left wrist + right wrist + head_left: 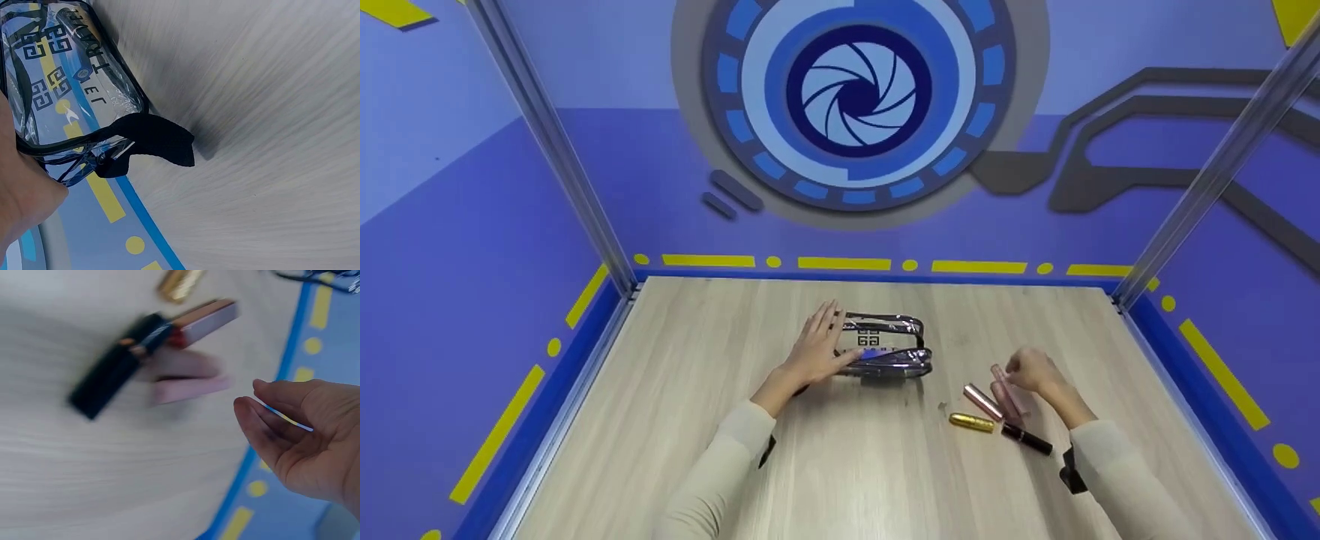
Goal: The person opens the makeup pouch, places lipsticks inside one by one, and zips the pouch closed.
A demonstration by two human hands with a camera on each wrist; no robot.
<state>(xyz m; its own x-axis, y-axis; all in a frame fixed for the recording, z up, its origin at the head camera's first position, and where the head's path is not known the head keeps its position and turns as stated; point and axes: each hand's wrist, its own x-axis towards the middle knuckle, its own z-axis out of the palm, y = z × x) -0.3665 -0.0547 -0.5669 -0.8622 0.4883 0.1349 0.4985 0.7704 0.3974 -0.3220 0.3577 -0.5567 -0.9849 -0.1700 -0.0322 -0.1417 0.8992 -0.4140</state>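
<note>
On the table lies a clear cosmetic pouch (894, 342) with black edging and dark lettering. My left hand (814, 346) rests over its left end, fingers stretched toward the back and thumb along the front. In the left wrist view a black strap (163, 138) sticks out from the pouch's end. My right hand (309, 433) holds nothing, with thumb and fingertips apart close to two pink tubes (191, 388). Beside these lie a shiny rose lipstick tube (982, 402), a gold tube (971, 422) and a black tube (1027, 438).
The pale wooden table (675, 337) is backed by a blue printed wall (645, 195), with further panels at left and right. Metal posts (566, 150) stand at the back corners.
</note>
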